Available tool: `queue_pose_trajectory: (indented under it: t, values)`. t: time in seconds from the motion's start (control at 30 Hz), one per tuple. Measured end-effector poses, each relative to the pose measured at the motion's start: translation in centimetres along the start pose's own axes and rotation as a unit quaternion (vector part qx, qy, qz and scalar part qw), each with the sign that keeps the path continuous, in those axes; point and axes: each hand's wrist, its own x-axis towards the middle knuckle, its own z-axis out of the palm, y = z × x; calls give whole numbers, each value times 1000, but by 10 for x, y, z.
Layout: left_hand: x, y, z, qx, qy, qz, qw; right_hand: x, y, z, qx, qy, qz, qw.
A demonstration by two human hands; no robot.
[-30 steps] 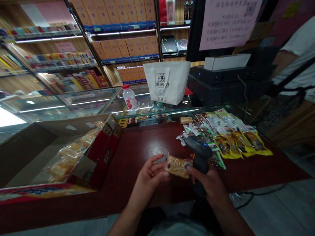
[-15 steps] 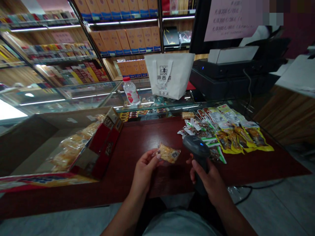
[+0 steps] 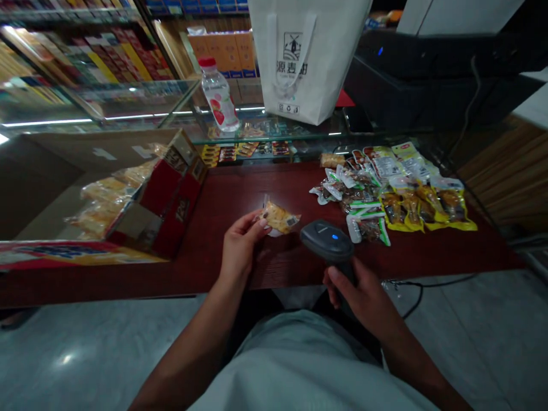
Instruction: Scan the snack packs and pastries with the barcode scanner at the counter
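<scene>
My left hand (image 3: 240, 245) pinches a small clear-wrapped snack packet (image 3: 280, 217) by its left end and holds it just above the dark red counter (image 3: 265, 262). A barcode label shows on the packet's right side. My right hand (image 3: 359, 297) grips the handle of a black barcode scanner (image 3: 327, 242), whose head has a small blue light and sits just right of the packet.
Several snack packets (image 3: 385, 188) lie spread at the counter's right. An open red carton of wrapped snacks (image 3: 128, 200) stands at the left. A white paper bag (image 3: 303, 57) and a plastic bottle (image 3: 219, 97) stand on the glass case behind. A black cable (image 3: 428, 285) hangs at the right.
My right fingers have left the packet, which my left hand alone now holds, farther from the scanner. The view has tilted down toward the counter and my lap.
</scene>
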Motion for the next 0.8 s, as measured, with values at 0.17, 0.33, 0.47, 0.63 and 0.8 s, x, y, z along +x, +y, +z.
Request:
queue_pose_trajectory:
  t: [0.17,0.33,0.47,0.63,0.8]
  values:
    - [-1,-1,3,-5,-10,4,1000,0,-2,-2,-39,-6,-1,999]
    - [-2,0,7,9,-16,3,1000,1,-1,-4,-46,7,-9,999]
    - [0,1,9,14,-16,5,1000,2,-1,-6,-46,7,-11,999]
    - [1,0,11,21,-16,1,1000,3,1,-7,-45,13,-17,999]
    - [12,-1,13,10,-31,-29,999,6,3,-9,-10,42,-9,999]
